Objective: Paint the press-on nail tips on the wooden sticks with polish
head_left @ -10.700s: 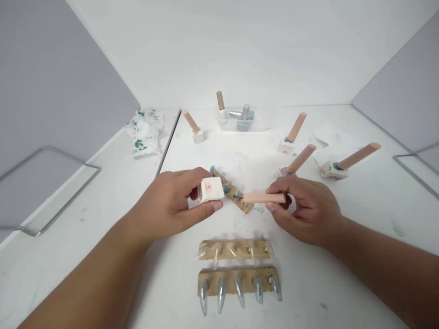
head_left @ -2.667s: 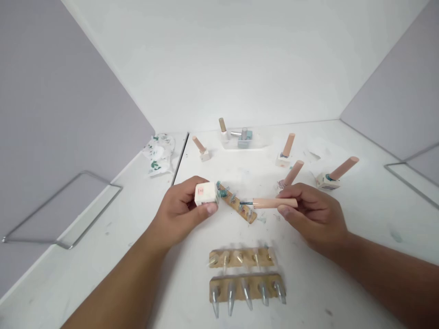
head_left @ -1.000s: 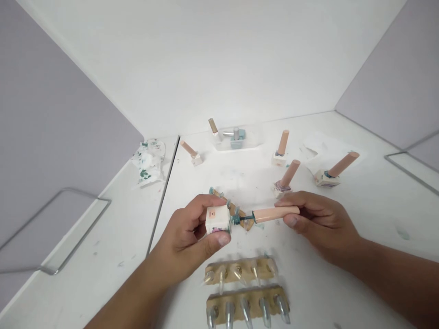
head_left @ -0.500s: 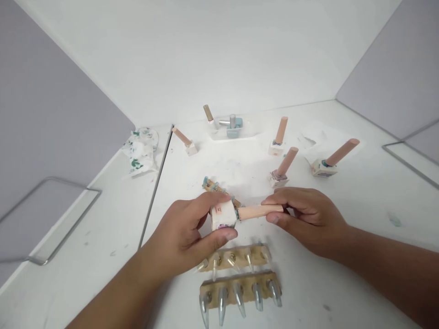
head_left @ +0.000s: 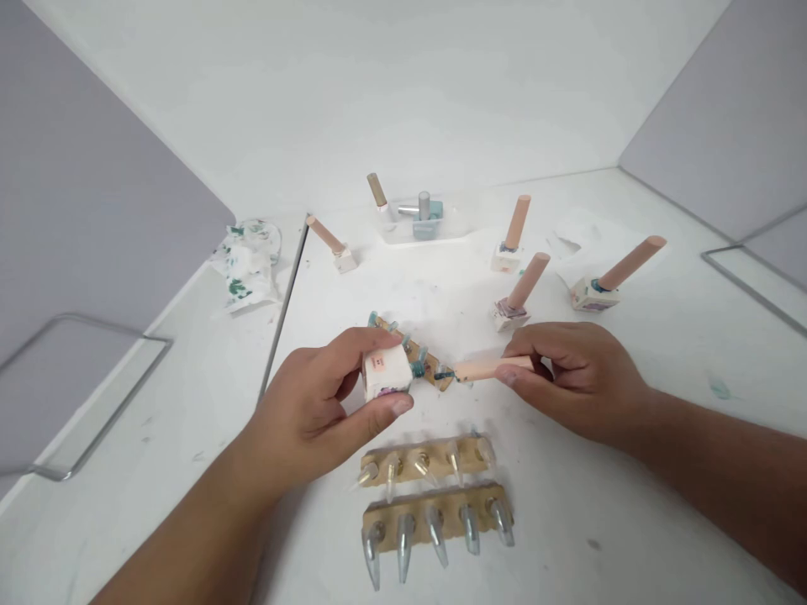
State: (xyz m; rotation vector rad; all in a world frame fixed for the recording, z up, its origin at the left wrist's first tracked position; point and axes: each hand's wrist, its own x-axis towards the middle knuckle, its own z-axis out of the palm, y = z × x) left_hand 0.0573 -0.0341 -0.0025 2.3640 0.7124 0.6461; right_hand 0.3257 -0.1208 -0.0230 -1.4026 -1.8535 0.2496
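My left hand [head_left: 321,407] is closed around a small white square nail polish bottle [head_left: 386,373], tipped on its side with its teal neck pointing right. My right hand [head_left: 577,378] pinches the long peach brush cap [head_left: 492,368]; its teal-wet brush tip sits over the right end of a slanted cardboard strip of teal-painted false nails [head_left: 429,363]. The strip lies on the white table [head_left: 630,521] between my hands, partly hidden behind the bottle.
Two cardboard strips of false nails lie in front: a gold one [head_left: 425,460] and a silver one [head_left: 435,521]. Several peach-capped bottles [head_left: 520,294] stand behind, a clear tray [head_left: 425,223] at the back, a stained tissue [head_left: 249,260] left, wire frames at both sides.
Half a second ago the brush cap was pushed into the bottle. Now it is drawn out to the right, brush tip over the teal nail strip. The bottle stays in my left hand.
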